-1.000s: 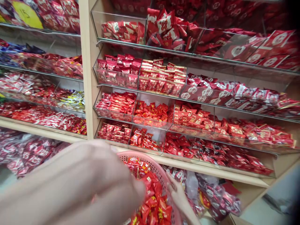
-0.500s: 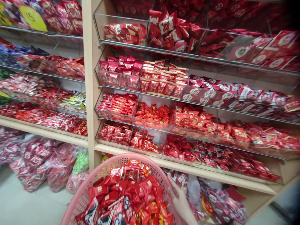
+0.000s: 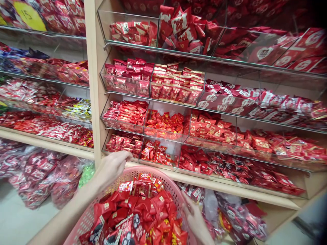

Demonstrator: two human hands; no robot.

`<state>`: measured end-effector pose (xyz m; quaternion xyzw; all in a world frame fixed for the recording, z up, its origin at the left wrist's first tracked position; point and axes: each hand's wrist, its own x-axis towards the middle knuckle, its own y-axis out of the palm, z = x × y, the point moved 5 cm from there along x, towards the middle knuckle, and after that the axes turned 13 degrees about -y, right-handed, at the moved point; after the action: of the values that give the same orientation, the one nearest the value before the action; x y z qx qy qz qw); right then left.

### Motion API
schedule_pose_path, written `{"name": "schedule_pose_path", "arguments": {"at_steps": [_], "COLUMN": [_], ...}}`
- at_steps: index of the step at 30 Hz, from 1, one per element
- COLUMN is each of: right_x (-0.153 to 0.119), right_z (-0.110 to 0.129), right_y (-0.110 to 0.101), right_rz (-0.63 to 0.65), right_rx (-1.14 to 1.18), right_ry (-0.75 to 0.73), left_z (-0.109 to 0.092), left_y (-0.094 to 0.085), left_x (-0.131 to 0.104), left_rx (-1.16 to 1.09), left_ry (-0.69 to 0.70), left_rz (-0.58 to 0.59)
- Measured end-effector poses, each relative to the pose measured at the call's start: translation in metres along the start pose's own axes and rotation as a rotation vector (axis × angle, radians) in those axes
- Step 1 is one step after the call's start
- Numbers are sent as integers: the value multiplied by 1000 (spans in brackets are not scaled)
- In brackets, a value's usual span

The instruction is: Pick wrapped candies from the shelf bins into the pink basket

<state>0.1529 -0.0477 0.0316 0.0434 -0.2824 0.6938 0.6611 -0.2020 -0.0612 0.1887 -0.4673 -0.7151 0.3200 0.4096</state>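
Note:
A pink perforated basket (image 3: 153, 172) holds a heap of red candy packets (image 3: 138, 207), some with black-and-white pictures. Around the basket's right rim, my right hand (image 3: 192, 214) is closed, its fingers partly hidden. My left hand (image 3: 114, 166) hovers over the basket's far left edge, in front of the lowest shelf bin of small red packets (image 3: 122, 142). Its fingers are bent and close together; whether anything is between them cannot be made out.
Clear-fronted shelf bins (image 3: 163, 134) of red packets rise ahead. A wooden upright (image 3: 91, 78) parts them from a left shelf with a yellow sign (image 3: 29, 14). Plastic bags of packets (image 3: 38, 173) lie below, with more bags (image 3: 237, 217) at the lower right.
My left arm and hand have come into view from the lower left, reaching to the lowest shelf. The view has shifted slightly. My right hand stays at the basket's rim.

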Motion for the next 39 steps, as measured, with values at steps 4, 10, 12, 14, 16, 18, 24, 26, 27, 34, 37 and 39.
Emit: {"name": "schedule_pose_path", "arguments": {"at_steps": [4, 10, 12, 14, 16, 18, 24, 26, 27, 34, 37, 39], "right_x": [-1, 18, 47, 86, 132, 179, 271, 280, 282, 293, 293, 290], "right_z": [-6, 20, 66, 124, 177, 212, 223, 222, 223, 226, 226, 227], "right_y": [2, -7, -18, -24, -26, -21, 31, 44, 47, 50, 49, 49], "right_rz": [-30, -25, -44, -1, 25, 33, 189, 214, 217, 199, 162, 138], "right_rx": [-13, -243, -367, -417, -450, -507, -771, -802, -811, -947, -988, -999], "right_ry": [-16, -135, -285, -486, -644, -718, -631, -621, -617, -465, -423, -418], "left_z": [25, 81, 82, 80, 77, 76, 81, 83, 83, 79, 75, 72], "left_y": [50, 110, 113, 111, 109, 109, 116, 117, 117, 114, 111, 109], "left_x": [24, 34, 35, 35, 34, 34, 36, 36, 36, 36, 34, 33], "left_rx": [110, 159, 155, 156, 156, 165, 247, 251, 252, 254, 240, 237], "left_ry": [-93, -287, -276, -275, -278, -279, -239, -242, -241, -260, -282, -293], "left_rz": [86, 263, 277, 285, 281, 269, 262, 257, 258, 273, 268, 274]}}
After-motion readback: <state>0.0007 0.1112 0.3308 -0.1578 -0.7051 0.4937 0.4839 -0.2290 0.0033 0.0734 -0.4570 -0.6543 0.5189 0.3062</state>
